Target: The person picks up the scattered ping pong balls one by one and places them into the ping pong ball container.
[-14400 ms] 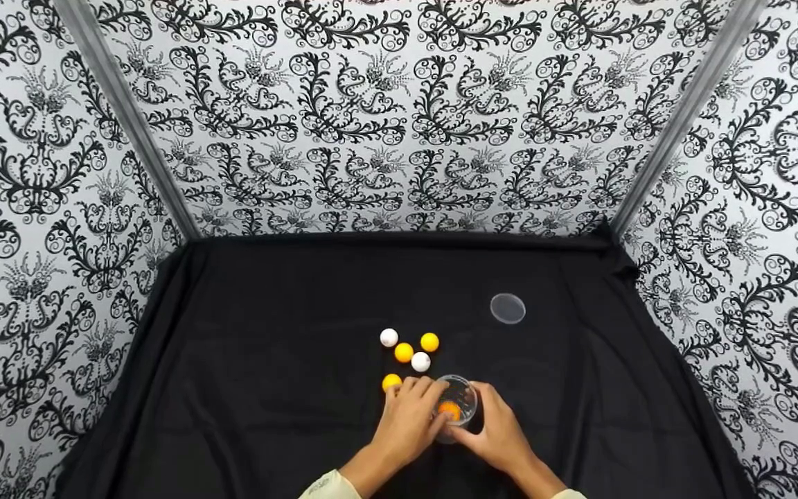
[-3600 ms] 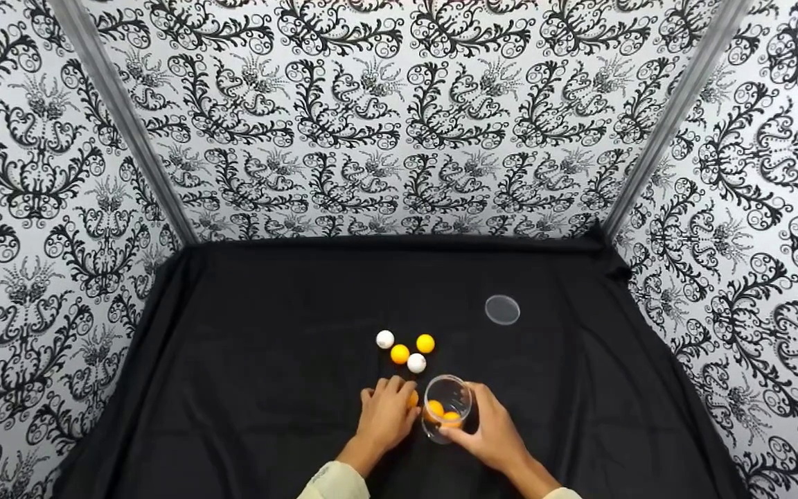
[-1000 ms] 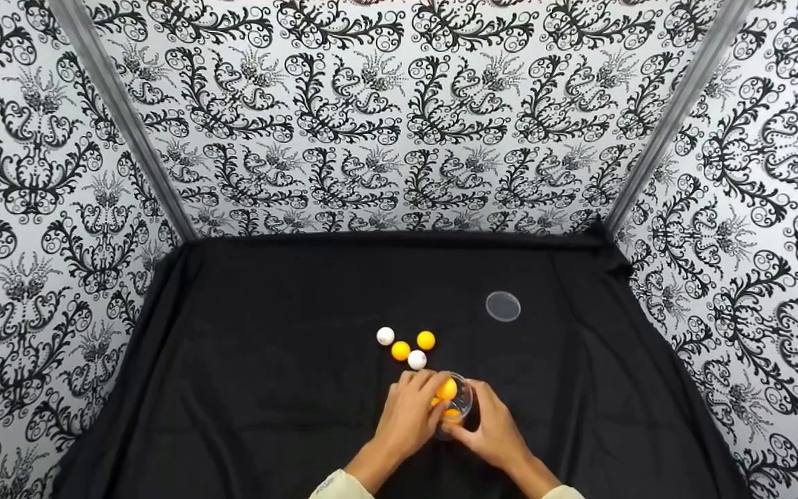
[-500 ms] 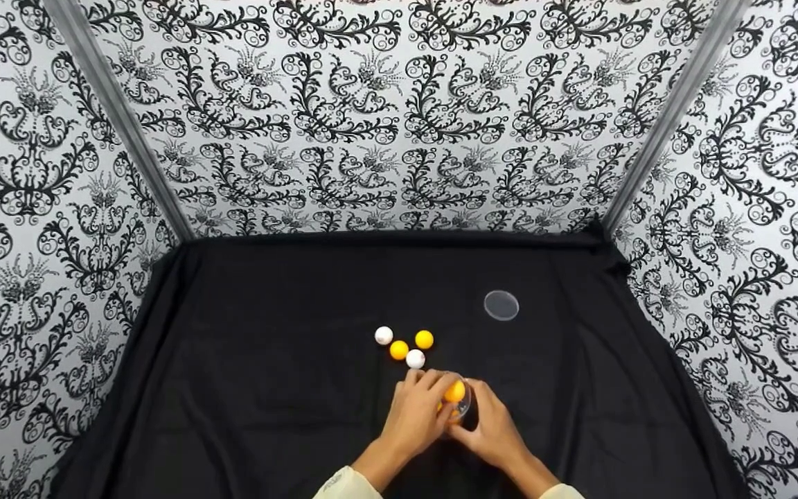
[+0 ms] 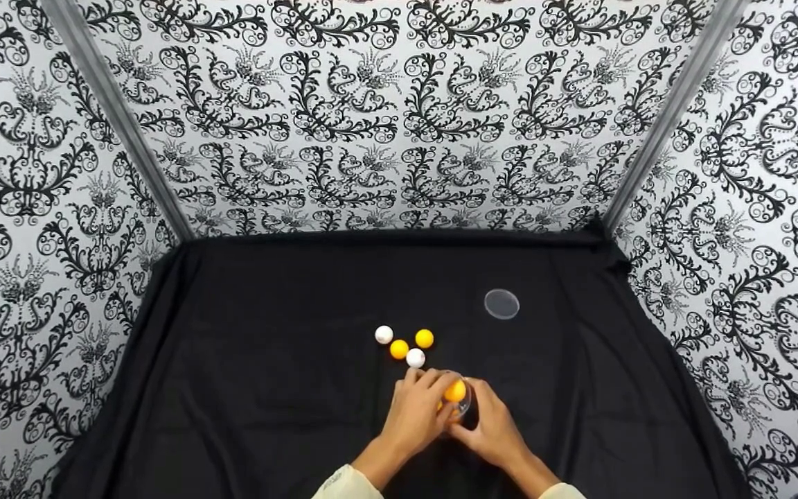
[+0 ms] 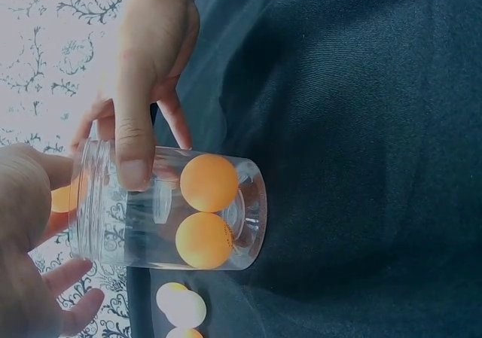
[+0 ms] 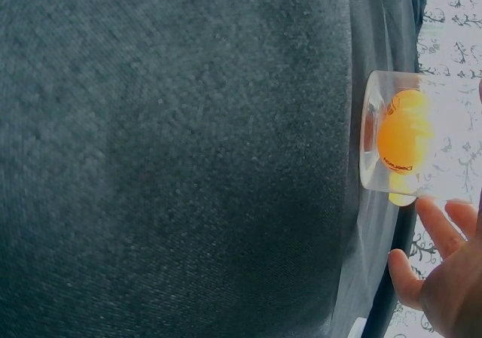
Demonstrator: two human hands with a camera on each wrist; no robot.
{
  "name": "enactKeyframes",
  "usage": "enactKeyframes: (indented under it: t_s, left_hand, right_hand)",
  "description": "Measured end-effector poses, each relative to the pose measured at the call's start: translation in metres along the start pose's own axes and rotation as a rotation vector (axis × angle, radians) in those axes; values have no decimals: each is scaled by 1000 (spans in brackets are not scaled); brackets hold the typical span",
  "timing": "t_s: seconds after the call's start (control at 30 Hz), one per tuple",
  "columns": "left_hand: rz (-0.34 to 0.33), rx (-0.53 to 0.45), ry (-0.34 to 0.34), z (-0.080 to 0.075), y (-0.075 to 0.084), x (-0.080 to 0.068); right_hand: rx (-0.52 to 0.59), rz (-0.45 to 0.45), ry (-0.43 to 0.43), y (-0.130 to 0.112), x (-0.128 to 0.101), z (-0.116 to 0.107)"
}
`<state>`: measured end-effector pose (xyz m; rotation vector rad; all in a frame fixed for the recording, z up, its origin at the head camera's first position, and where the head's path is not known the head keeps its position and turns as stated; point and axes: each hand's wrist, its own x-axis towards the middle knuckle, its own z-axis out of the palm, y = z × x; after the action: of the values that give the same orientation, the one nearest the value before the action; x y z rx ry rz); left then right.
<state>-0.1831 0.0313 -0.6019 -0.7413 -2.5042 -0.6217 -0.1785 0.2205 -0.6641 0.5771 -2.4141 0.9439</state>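
Around a clear plastic jar (image 6: pixel 147 229), my right hand (image 5: pixel 499 426) has its thumb on the near side. Two orange ping-pong balls (image 6: pixel 208 184) lie at the bottom of the jar. My left hand (image 5: pixel 416 409) holds another orange ping-pong ball (image 5: pixel 454 390) over the jar's mouth, partly hidden behind the fingers in the left wrist view. Just beyond the left hand, a white ball (image 5: pixel 415 358) sits on the cloth beside an orange ball (image 5: pixel 399 349). A second white ball (image 5: pixel 384 335) and a yellow-orange ball (image 5: pixel 424 338) lie slightly farther back.
A clear round lid (image 5: pixel 501 304) lies flat on the black cloth (image 5: pixel 288 298), back and right of the jar. Black-and-white patterned walls (image 5: pixel 399 118) enclose the table at the back and both sides.
Earlier, the jar held one orange ball, then two. My left hand has lifted another from the cloth and brought it rightward over the mouth. Over the last half second, almost nothing moves.
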Motion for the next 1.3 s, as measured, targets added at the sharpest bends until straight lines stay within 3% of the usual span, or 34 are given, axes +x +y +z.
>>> enactKeyframes:
  t_s: [0.3, 1.0, 1.3]
  left_hand:
    - [8, 18, 10, -1, 0, 0]
    - [-46, 44, -59, -2, 0, 1]
    - [-24, 29, -12, 2, -2, -1]
  right_hand:
    - [12, 40, -30, 0, 0, 1]
    - [5, 55, -28, 0, 1, 2]
    - [4, 34, -23, -2, 0, 0]
